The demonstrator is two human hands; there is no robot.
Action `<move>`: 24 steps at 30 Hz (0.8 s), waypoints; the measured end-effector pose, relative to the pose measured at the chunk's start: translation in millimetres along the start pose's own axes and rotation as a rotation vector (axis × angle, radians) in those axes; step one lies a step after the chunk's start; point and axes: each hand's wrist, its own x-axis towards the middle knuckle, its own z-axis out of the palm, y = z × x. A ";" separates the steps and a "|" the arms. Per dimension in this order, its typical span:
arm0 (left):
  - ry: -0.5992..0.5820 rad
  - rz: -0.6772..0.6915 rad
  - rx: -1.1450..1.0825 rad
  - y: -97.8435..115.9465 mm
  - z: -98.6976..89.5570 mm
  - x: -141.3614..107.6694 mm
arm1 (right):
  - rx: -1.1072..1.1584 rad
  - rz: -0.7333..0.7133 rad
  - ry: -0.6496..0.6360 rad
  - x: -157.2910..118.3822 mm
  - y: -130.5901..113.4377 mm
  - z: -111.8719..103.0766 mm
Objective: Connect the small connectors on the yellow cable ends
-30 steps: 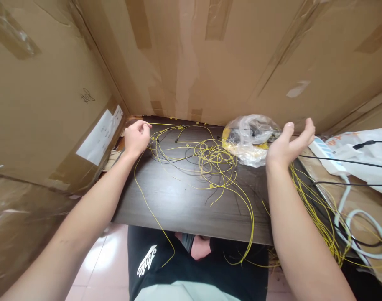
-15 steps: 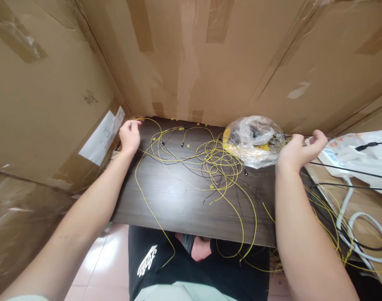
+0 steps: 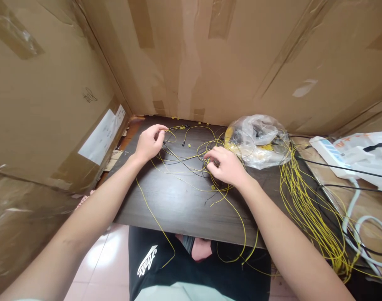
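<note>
Thin yellow wires (image 3: 238, 207) lie in tangled loops on the dark table (image 3: 178, 205), mixed with black ones, and some hang over its front edge. My left hand (image 3: 151, 142) is at the table's back left, thumb and forefinger drawn together beside a yellow wire; whether they pinch it is too small to tell. Over the left part of the tangle is my right hand (image 3: 222, 165), its fingers curled and a gap between thumb and forefinger, with nothing visibly held. Small black wire ends (image 3: 183, 144) and yellow tags (image 3: 189, 146) lie between the hands.
A clear plastic bag (image 3: 256, 144) with yellow and black contents stands at the back right. Beside it hangs a bundle of yellow wires (image 3: 304, 209). A white power strip (image 3: 330, 156) and a pale cable (image 3: 350, 205) lie farther right. Cardboard walls (image 3: 191, 62) enclose the back and left.
My left hand has moved right from the table's back left corner. My right hand has come left from beyond the plastic bag to the tangled wires, uncovering the hanging bundle.
</note>
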 end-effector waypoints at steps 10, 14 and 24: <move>0.216 0.152 0.134 16.0 -5.3 -1.7 | -0.053 0.011 -0.221 1.2 -5.7 16.0; -0.106 0.385 0.071 49.3 8.1 -16.7 | 0.058 0.035 -0.057 1.8 -10.1 17.3; -0.189 0.353 -0.072 46.1 15.3 -17.2 | 0.145 0.109 0.148 1.2 -4.4 10.3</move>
